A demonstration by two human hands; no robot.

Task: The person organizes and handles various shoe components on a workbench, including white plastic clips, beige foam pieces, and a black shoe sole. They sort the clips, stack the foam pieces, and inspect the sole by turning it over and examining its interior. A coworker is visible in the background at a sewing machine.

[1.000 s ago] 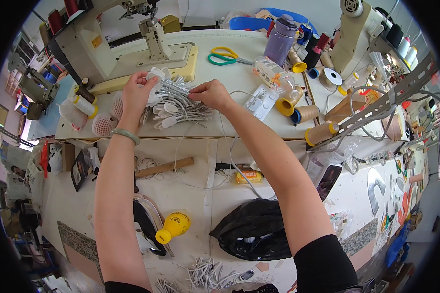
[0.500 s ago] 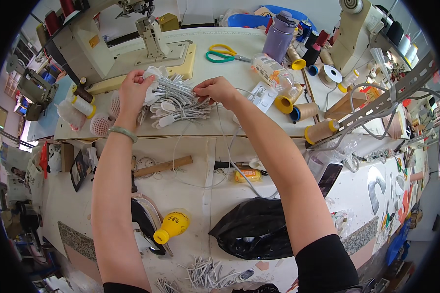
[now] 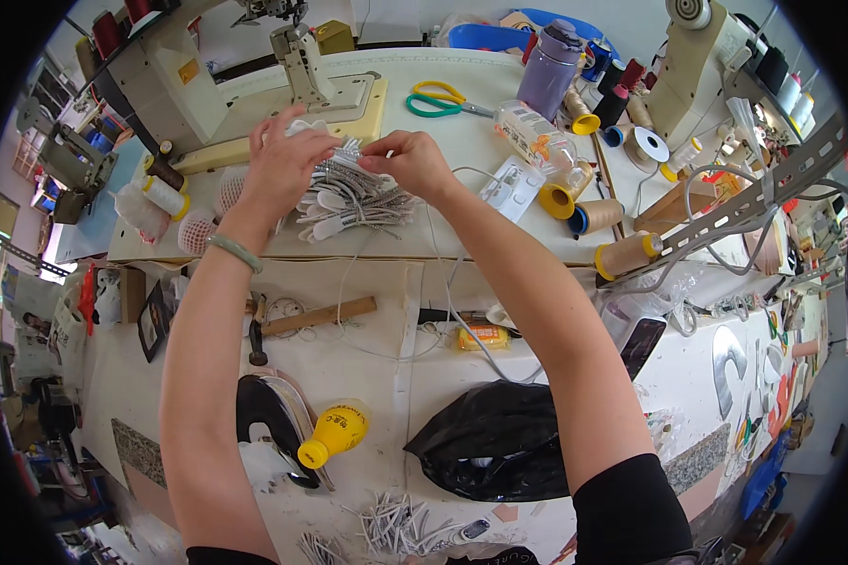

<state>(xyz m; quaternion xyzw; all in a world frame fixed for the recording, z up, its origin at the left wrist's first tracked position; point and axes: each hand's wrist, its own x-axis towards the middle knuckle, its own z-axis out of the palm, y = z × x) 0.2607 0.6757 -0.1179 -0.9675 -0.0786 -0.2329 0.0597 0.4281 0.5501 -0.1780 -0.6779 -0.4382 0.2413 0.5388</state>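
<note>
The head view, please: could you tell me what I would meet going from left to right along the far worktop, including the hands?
White thread cone, left hand, right hand, white power strip, tan thread cone with a blue base, white reel.

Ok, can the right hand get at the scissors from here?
Probably yes: the scissors lie on the white tabletop beyond the right hand, with nothing visible in between. That hand is at the silvery strips, so it would likely have to leave them first.
</note>
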